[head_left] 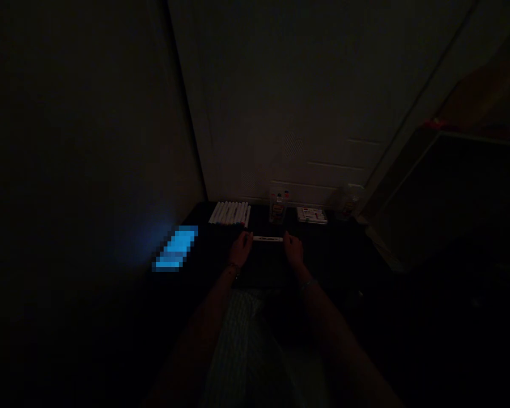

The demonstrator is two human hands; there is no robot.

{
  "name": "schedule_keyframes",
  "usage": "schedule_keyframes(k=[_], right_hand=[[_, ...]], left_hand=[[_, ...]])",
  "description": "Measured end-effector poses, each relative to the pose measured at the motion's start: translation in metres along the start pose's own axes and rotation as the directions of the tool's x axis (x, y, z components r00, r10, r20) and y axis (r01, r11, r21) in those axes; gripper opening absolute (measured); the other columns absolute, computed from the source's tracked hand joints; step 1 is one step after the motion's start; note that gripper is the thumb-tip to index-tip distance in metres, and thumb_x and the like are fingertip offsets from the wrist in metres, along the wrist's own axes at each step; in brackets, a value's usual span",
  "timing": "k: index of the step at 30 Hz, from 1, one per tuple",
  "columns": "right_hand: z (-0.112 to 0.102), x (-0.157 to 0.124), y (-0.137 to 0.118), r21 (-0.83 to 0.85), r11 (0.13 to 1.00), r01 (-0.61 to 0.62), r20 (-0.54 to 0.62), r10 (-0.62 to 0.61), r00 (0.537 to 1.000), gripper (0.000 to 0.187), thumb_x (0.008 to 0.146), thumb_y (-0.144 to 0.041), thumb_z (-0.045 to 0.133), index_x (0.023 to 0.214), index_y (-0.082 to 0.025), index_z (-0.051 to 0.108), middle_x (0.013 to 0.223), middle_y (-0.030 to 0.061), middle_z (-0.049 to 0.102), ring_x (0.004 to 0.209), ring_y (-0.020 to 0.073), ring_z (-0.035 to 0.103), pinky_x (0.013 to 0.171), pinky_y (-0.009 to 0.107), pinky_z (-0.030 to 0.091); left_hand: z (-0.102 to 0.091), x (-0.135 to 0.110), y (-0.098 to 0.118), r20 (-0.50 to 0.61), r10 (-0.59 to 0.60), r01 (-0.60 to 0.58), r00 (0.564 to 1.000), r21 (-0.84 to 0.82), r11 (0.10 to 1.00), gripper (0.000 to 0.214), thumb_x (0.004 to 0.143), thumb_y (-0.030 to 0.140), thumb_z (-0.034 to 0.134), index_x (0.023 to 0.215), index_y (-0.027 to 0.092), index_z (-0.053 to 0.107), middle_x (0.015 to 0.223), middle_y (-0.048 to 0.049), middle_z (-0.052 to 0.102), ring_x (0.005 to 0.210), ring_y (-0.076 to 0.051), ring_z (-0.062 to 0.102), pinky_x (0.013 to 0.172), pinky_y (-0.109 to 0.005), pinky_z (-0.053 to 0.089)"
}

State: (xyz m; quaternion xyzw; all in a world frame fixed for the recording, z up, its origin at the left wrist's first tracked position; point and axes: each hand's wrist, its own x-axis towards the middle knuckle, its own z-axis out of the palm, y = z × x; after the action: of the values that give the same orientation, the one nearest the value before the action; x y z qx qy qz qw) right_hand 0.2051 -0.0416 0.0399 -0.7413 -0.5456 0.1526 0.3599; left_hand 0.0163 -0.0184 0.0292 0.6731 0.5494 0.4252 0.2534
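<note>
A white marker (268, 239) is held level between my two hands, low over the dark table. My left hand (241, 247) is closed on its left end. On the opposite end, the fingers of my right hand (293, 248) are pinched. Behind my left hand lies a row of several white markers (229, 213) side by side. Straight beyond the held marker stands a clear container (278, 207) with a few coloured tips showing at its top. The scene is very dark, so fine finger detail is hard to make out.
A glowing blue screen (176, 248), pixelated, lies at the table's left. Right of the clear container is a flat pack of markers (311, 215). Another clear container (352, 199) stands at the back right corner. A pale wall (280, 102) rises behind the table (335, 255).
</note>
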Motion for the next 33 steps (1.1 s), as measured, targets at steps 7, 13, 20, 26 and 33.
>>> schedule_keyframes(k=[7,13,20,26,33], right_hand=[[0.0,-0.001,-0.001,0.067,0.998,-0.003,-0.036,0.005,0.999,0.058,0.085,-0.051,0.017,0.081,-0.017,0.063,0.077,0.0051,0.063,0.068,0.0147,0.054,0.058,0.02,0.035],[-0.003,-0.003,-0.003,0.139,0.99,-0.009,-0.043,0.015,0.999,0.057,0.084,-0.054,0.019,0.09,-0.019,0.063,0.084,0.0056,0.064,0.075,0.0161,0.055,0.063,0.02,0.038],[-0.003,-0.003,-0.003,0.118,0.993,0.012,-0.027,-0.009,1.0,0.054,0.084,-0.052,0.019,0.093,-0.02,0.062,0.086,0.0051,0.063,0.077,0.0154,0.055,0.066,0.02,0.037],[0.001,0.0,0.001,0.068,0.997,0.046,-0.063,-0.042,0.997,0.051,0.085,-0.052,0.019,0.084,-0.019,0.058,0.075,0.0023,0.06,0.066,0.0126,0.052,0.06,0.019,0.035],[0.004,0.001,0.005,0.127,0.989,0.07,-0.071,-0.061,0.996,0.044,0.084,-0.053,0.022,0.085,-0.023,0.055,0.078,-0.0001,0.059,0.07,0.0122,0.051,0.061,0.02,0.033]], left_hand=[[-0.001,0.0,0.002,0.003,-0.01,0.01,1.0,0.001,1.0,0.027,0.083,0.041,0.033,0.089,0.022,0.051,0.06,0.0023,0.053,0.057,-0.011,0.051,0.056,-0.021,0.036],[-0.002,0.0,0.0,-0.011,0.043,-0.043,0.999,0.002,0.999,0.03,0.083,0.042,0.032,0.088,0.021,0.053,0.065,0.0015,0.055,0.06,-0.011,0.051,0.056,-0.02,0.036],[-0.002,0.0,-0.003,-0.02,0.06,-0.059,0.998,0.007,0.998,0.033,0.083,0.045,0.032,0.083,0.02,0.053,0.067,0.0016,0.055,0.063,-0.011,0.05,0.057,-0.02,0.035],[-0.001,0.002,-0.004,-0.018,0.044,-0.044,0.999,-0.056,0.997,0.03,0.082,0.043,0.034,0.089,0.02,0.052,0.067,0.0022,0.055,0.063,-0.01,0.051,0.061,-0.02,0.038],[0.002,0.004,-0.009,-0.017,0.055,-0.057,0.998,-0.1,0.993,0.027,0.083,0.04,0.035,0.094,0.021,0.051,0.069,0.0024,0.056,0.067,-0.01,0.053,0.064,-0.02,0.039]])
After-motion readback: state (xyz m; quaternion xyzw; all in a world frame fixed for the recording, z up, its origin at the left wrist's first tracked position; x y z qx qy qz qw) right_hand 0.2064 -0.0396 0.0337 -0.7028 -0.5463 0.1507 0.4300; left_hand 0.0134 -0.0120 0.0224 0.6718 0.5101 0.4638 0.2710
